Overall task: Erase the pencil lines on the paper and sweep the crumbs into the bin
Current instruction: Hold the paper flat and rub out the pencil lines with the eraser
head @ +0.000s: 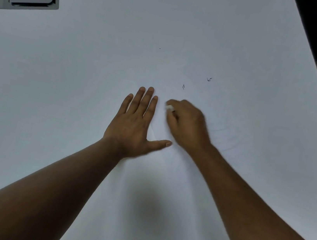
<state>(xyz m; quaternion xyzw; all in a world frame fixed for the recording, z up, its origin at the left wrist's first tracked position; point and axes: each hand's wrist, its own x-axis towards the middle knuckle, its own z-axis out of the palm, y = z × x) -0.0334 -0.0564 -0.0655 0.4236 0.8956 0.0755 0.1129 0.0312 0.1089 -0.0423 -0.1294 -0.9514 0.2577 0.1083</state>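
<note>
Erasing step in hand: right hand (187,124) pinching white eraser (169,107) on paper (157,180), blurred. Left hand (135,122) flat, fingers spread, pinning sheet's left edge. Faint lines (224,137) remain right of hand. 2 dark crumbs (183,86) beyond fingertips. Next, my read: rub rightward over lines, then sweep. Bin not in view

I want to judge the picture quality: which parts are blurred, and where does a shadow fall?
Head view: the right hand and the white eraser it grips are motion-blurred; the left hand, flat on the paper, is sharp. A soft dark shadow lies on the paper between the forearms. Light is dim and even, without glare.
</note>
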